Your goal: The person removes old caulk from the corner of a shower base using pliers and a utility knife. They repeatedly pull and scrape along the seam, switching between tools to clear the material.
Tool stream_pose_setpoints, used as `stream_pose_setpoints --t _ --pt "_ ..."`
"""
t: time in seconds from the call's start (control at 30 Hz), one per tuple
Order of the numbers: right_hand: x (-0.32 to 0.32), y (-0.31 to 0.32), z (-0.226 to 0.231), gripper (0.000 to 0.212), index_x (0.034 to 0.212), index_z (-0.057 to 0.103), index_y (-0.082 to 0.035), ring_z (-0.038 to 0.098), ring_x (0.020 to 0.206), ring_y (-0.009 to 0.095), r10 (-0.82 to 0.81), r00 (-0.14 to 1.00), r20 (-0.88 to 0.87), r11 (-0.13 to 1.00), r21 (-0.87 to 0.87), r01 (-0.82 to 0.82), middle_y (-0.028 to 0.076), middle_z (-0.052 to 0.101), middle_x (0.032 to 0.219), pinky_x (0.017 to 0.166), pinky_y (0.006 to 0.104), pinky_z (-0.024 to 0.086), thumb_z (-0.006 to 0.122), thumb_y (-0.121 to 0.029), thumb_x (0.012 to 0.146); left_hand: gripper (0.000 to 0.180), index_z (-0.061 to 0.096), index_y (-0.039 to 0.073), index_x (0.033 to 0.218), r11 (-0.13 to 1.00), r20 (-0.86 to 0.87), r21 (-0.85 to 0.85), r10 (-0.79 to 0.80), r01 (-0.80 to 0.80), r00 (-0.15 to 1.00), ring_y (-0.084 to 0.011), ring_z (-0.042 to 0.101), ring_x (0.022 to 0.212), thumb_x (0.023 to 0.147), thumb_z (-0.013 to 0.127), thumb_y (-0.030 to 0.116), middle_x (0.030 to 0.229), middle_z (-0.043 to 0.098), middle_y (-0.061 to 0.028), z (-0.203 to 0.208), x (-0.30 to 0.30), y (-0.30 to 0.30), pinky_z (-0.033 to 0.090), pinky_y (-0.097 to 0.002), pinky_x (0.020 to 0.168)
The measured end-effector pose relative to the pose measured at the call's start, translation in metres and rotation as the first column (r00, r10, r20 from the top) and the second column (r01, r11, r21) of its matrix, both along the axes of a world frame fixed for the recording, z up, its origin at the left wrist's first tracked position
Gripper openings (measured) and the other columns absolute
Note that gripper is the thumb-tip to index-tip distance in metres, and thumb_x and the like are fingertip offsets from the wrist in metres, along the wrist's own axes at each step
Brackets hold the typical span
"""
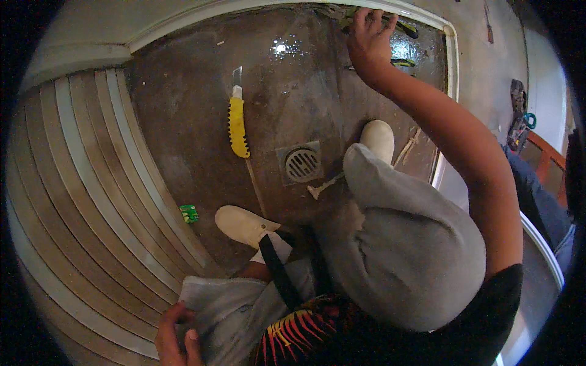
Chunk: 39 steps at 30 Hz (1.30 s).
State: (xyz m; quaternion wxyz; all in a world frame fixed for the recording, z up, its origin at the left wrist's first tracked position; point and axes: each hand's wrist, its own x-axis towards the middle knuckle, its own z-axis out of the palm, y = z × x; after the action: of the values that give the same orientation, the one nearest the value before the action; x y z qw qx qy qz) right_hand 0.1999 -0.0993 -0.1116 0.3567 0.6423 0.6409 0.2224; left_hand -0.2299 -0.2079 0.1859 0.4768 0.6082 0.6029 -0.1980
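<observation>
My right hand [371,46] reaches to the far edge of the floor, its fingers apart over a green-and-black handled tool [404,27]; the tool's other end is partly hidden by the fingers. A second green-and-black handled tool [401,63] lies close to my right wrist. At the lower left, my left hand [174,335] is beside my grey trouser leg [213,299], thumb and fingers apart, with nothing seen in it. A yellow utility knife [238,125] lies on the floor, its blade out and pointing away from me.
Between my pale shoes [241,224] a square drain grate [302,163] is set in the brown, partly wet floor. A small green packet [189,213] lies near the slatted panel [97,183] on the left. Rope-like scraps [408,146] lie by the right shoe. A white raised edge [452,73] borders the floor.
</observation>
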Motion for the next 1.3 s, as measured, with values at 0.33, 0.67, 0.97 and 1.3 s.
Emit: stream_pose_setpoints --t 0.33,0.67,0.97,1.3 --pt "0.034 -0.006 -0.022 0.041 0.12 0.048 -0.012 0.034 0.121 0.037 -0.088 0.981 -0.173 0.996 0.015 0.092 0.016 0.036 0.131 0.087 0.0676 0.027 0.047 -0.029 0.083 0.034 0.044 -0.002 0.121 0.997 0.042 -0.063 0.041 -0.038 0.998 -0.0331 0.052 0.105 0.088 0.04 0.002 0.116 0.052 -0.0214 0.006 -0.008 0.0 0.042 -0.0395 0.089" --pt "0.032 -0.002 -0.015 0.033 0.11 0.052 -0.005 0.036 0.118 0.036 0.115 0.991 -0.062 0.993 0.017 -0.114 0.017 0.035 0.126 0.083 0.066 0.031 0.052 -0.018 0.079 0.04 0.047 -0.001 0.118 0.998 -0.008 -0.058 -0.03 0.03 1.0 -0.0335 0.054 0.103 0.079 0.046 -0.009 0.113 0.054 -0.0202 0.005 -0.003 0.009 0.043 -0.039 0.087" --pt "0.012 0.026 0.04 0.044 0.123 0.048 0.001 0.026 0.126 0.037 -0.009 0.999 0.044 0.914 -0.404 0.026 0.019 0.028 0.139 0.097 0.0524 0.026 0.045 -0.025 0.088 0.034 0.045 -0.002 0.12 0.995 0.059 -0.05 -0.08 0.083 0.995 -0.0339 0.054 0.102 0.087 0.039 0.003 0.113 0.054 -0.0222 0.002 0.01 0.016 0.042 -0.0404 0.087" --pt "-0.055 0.046 0.064 0.078 0.133 0.034 -0.003 0.034 0.12 0.042 0.041 0.936 0.35 0.809 -0.561 0.175 0.025 0.029 0.136 0.088 0.0557 0.034 0.054 -0.055 0.078 0.033 0.046 -0.004 0.119 0.998 0.029 0.035 -0.053 0.052 0.998 -0.0363 0.055 0.098 0.09 0.037 0.008 0.11 0.054 -0.0235 0.015 0.031 0.008 0.043 -0.0416 0.085"
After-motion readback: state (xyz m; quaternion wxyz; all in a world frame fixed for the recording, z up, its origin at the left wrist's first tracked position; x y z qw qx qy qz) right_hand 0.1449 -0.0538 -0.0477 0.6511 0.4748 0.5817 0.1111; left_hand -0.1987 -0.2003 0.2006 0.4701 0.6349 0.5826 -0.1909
